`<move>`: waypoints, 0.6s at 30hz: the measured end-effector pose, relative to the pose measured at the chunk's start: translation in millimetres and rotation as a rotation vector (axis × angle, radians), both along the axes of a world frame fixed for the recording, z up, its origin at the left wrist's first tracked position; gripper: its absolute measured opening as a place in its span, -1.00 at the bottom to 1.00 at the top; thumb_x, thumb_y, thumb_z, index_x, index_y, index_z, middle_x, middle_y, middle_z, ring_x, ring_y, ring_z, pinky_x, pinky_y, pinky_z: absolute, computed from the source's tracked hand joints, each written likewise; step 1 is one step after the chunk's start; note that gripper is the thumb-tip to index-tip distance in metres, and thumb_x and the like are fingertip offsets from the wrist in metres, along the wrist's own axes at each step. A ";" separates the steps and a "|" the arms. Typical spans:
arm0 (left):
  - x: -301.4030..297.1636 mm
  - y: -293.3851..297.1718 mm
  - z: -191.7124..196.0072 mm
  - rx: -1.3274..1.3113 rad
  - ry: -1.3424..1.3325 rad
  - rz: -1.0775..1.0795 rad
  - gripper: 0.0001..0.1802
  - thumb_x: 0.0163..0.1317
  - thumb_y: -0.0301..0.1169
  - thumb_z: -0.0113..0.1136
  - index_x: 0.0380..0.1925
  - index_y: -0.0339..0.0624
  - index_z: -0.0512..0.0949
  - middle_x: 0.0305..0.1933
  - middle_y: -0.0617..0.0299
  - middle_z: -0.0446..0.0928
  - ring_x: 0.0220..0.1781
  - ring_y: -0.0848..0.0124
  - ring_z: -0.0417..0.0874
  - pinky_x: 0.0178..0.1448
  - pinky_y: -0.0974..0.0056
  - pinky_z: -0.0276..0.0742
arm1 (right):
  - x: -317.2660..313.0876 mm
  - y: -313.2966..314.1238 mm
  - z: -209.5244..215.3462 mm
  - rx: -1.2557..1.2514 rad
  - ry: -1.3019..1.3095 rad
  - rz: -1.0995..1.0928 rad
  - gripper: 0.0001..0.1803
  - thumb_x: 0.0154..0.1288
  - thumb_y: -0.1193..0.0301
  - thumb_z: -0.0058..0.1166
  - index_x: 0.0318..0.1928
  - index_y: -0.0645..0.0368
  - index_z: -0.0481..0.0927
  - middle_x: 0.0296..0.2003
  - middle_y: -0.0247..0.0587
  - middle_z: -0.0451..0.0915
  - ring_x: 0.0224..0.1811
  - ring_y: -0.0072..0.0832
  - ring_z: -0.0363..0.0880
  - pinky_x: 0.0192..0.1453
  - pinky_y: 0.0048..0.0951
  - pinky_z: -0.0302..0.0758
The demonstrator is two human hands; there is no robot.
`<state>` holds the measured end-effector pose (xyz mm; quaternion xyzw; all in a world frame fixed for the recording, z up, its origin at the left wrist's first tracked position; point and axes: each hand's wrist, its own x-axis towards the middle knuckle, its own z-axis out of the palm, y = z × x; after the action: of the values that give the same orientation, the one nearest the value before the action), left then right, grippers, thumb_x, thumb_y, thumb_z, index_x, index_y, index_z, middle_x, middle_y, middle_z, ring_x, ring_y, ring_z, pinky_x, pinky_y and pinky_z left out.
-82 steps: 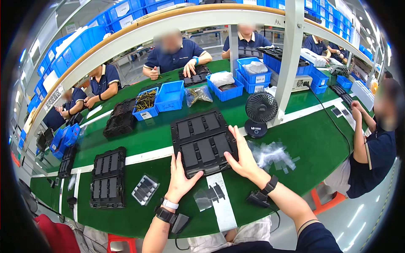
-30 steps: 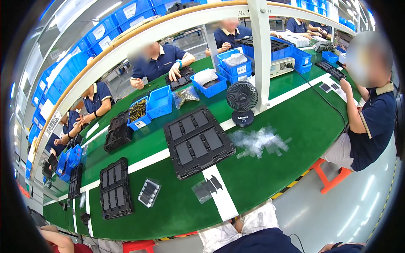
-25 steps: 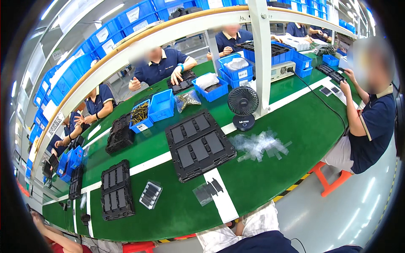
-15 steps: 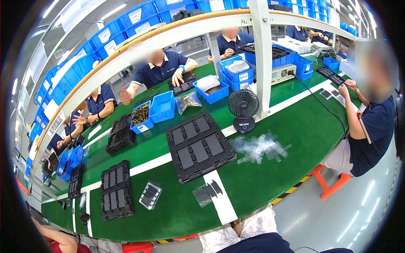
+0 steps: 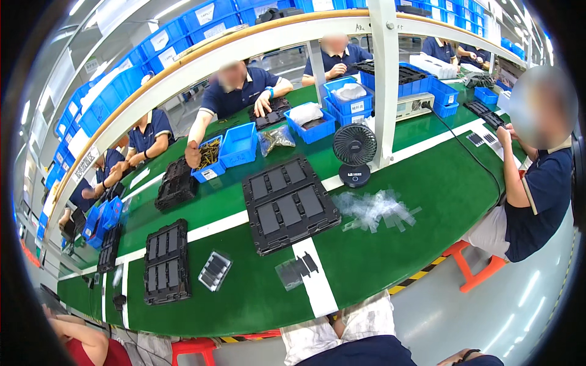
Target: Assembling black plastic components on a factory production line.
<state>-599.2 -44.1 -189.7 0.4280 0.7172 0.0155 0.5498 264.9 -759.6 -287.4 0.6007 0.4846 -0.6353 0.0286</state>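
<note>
Hands sit out of view below the black tray (image 5: pixel 288 204) on the green table (image 5: pixel 427 183).

Factory assembly line: long green workbench (image 5: pixel 427 183), blue parts bins (image 5: pixel 238 145), black component trays (image 5: pixel 287 201), seated workers.

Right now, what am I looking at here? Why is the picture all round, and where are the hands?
This is one picture from a camera worn on a person's head, looking down. Its fisheye lens bends straight edges, so everything looks round. The person's hands are not in view and hold nothing. Below lies a long green work table. On it sit a large black plastic tray with flat rectangular pockets, a pile of clear plastic strips, a small black desk fan and blue plastic bins. Other people in dark blue shirts work around the table.
</note>
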 end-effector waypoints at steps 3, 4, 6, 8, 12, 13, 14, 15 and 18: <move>-14.3 -4.8 -4.8 0.031 0.029 0.062 -0.59 0.06 -0.25 0.16 -0.09 -0.19 0.44 -0.31 0.12 0.55 -0.20 0.31 0.55 -0.20 0.19 0.47 | 34.0 28.2 19.5 -0.199 -0.289 -0.114 -0.13 -0.06 -0.10 0.06 0.25 0.05 0.21 0.25 0.00 0.18 0.29 -0.08 0.12 0.31 -0.09 0.08; -17.8 -4.8 -5.7 0.047 0.039 0.083 -0.59 0.06 -0.25 0.16 -0.09 -0.19 0.44 -0.31 0.11 0.55 -0.20 0.31 0.55 -0.20 0.19 0.47 | 45.9 43.8 26.8 -0.257 -0.386 -0.153 -0.12 -0.07 -0.12 0.05 0.25 0.03 0.22 0.25 -0.02 0.17 0.30 -0.08 0.10 0.32 -0.07 0.06; -23.2 -13.5 -11.0 0.066 0.058 0.125 -0.59 0.06 -0.26 0.17 -0.09 -0.19 0.44 -0.31 0.11 0.55 -0.19 0.31 0.55 -0.20 0.18 0.47 | 70.9 71.2 51.5 -0.383 -0.583 -0.233 -0.10 -0.09 -0.17 0.05 0.25 0.00 0.22 0.27 -0.05 0.15 0.32 -0.07 0.06 0.33 -0.04 0.01; -27.3 -19.8 -15.1 0.087 0.077 0.166 -0.59 0.05 -0.26 0.17 -0.09 -0.19 0.44 -0.31 0.11 0.55 -0.19 0.30 0.55 -0.19 0.18 0.47 | 88.4 97.4 65.8 -0.503 -0.780 -0.317 -0.08 -0.11 -0.22 0.04 0.25 -0.04 0.23 0.29 -0.08 0.13 0.33 -0.07 0.02 0.34 0.00 -0.03; -33.3 -27.9 -20.9 0.131 0.121 0.245 -0.59 0.04 -0.28 0.18 -0.09 -0.19 0.44 -0.31 0.10 0.55 -0.17 0.30 0.54 -0.19 0.17 0.47 | 109.6 148.1 73.4 -0.388 -1.278 -0.686 -0.11 -0.08 -0.22 0.04 0.24 -0.05 0.25 0.31 -0.07 0.09 0.37 -0.06 -0.06 0.37 0.06 -0.12; -32.7 -32.7 -23.9 0.130 0.129 0.261 -0.59 0.04 -0.28 0.18 -0.09 -0.19 0.44 -0.31 0.10 0.55 -0.17 0.29 0.54 -0.19 0.16 0.47 | 110.8 157.9 63.1 -0.081 -1.462 -0.908 -0.17 -0.01 -0.14 0.04 0.24 0.00 0.25 0.31 -0.01 0.07 0.37 -0.06 -0.09 0.38 0.06 -0.14; -34.9 -39.4 -25.8 0.132 0.142 0.277 -0.59 0.04 -0.29 0.18 -0.09 -0.19 0.44 -0.31 0.10 0.55 -0.17 0.29 0.54 -0.19 0.16 0.46 | 105.7 172.0 55.4 -0.073 -1.394 -0.869 -0.19 0.01 -0.11 0.06 0.24 0.00 0.25 0.30 0.01 0.08 0.38 -0.08 -0.10 0.38 0.07 -0.18; -42.1 -45.8 -26.5 0.141 0.159 0.299 -0.59 0.03 -0.29 0.18 -0.10 -0.19 0.44 -0.31 0.10 0.55 -0.16 0.29 0.54 -0.19 0.16 0.46 | 92.1 194.1 56.7 -0.058 -1.317 -0.829 -0.22 0.04 -0.07 0.07 0.24 0.00 0.25 0.29 0.04 0.08 0.38 -0.11 -0.11 0.39 0.09 -0.22; -52.2 -53.1 -34.6 0.171 0.195 0.356 -0.59 0.03 -0.30 0.19 -0.10 -0.19 0.45 -0.31 0.10 0.55 -0.15 0.28 0.54 -0.18 0.15 0.46 | 92.2 237.3 107.0 -0.382 -0.663 -0.184 -0.24 0.06 -0.02 0.11 0.23 0.03 0.25 0.21 0.11 0.23 0.29 -0.13 0.16 0.35 0.01 0.02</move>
<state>-651.4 -97.2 -224.3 0.3390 0.8272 0.1319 0.4282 357.1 -522.2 -180.3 0.7980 0.2664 -0.4854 0.2379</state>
